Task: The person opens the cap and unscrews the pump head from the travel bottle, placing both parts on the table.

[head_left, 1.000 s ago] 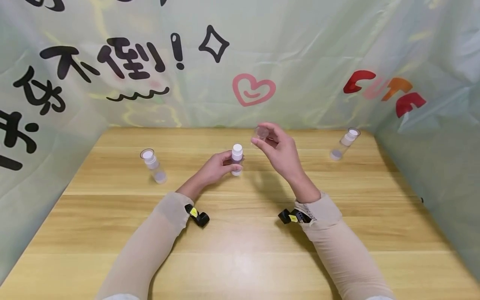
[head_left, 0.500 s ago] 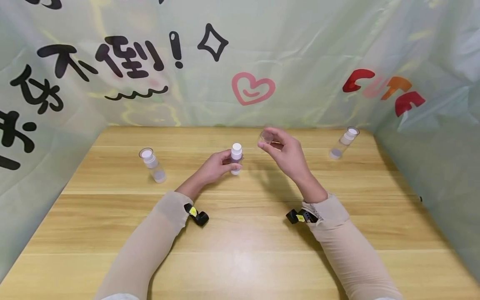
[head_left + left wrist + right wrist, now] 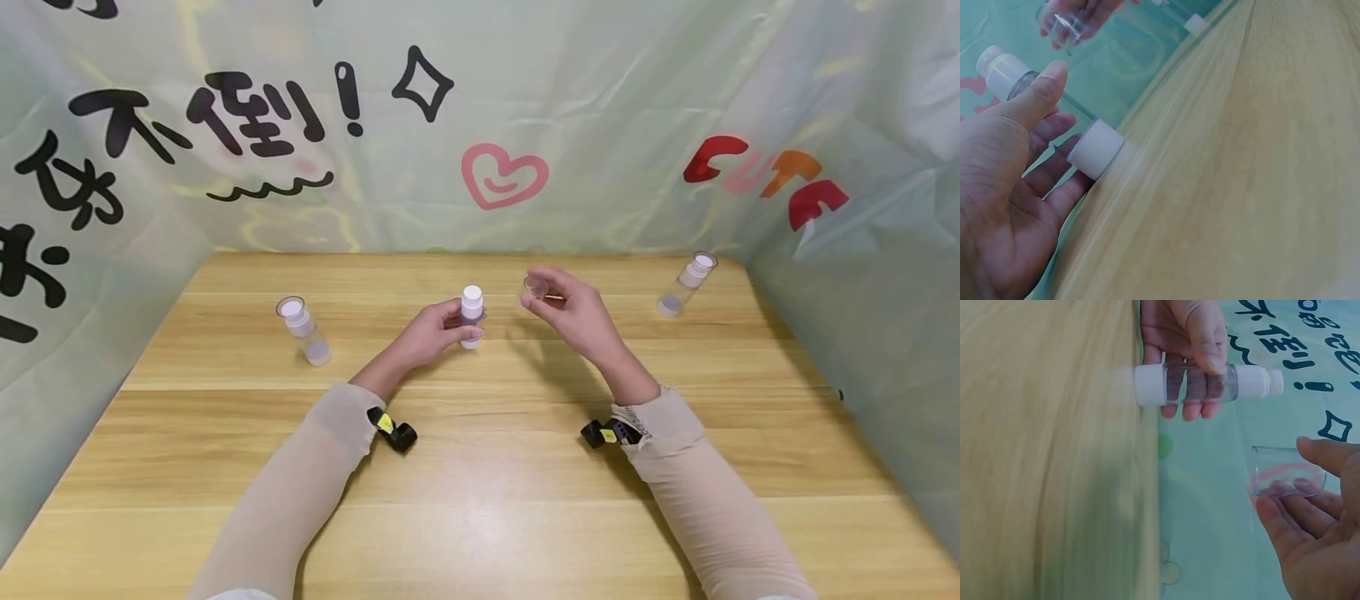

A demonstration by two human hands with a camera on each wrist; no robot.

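At the middle of the table, my left hand (image 3: 435, 335) grips a small clear pump bottle (image 3: 472, 297) with a white top and white base. The bottle stands upright, its base (image 3: 1099, 150) at the tabletop in the left wrist view. Fingers wrap behind its clear body and the thumb lies across the front. To the right, my right hand (image 3: 579, 310) pinches a clear cylindrical cap (image 3: 536, 287) between thumb and fingers. In the right wrist view, that cap (image 3: 1288, 472) is in the air, apart from the bottle's white top (image 3: 1260, 382).
Two similar bottles with clear caps on stand on the wooden table (image 3: 480, 467): one bottle (image 3: 303, 332) at left, another bottle (image 3: 687, 286) at the back right. A printed pale green cloth (image 3: 615, 108) walls the back and sides.
My right hand has moved right and slightly nearer to me with the cap, away from the bottle. My left hand keeps its grip and has hardly moved.
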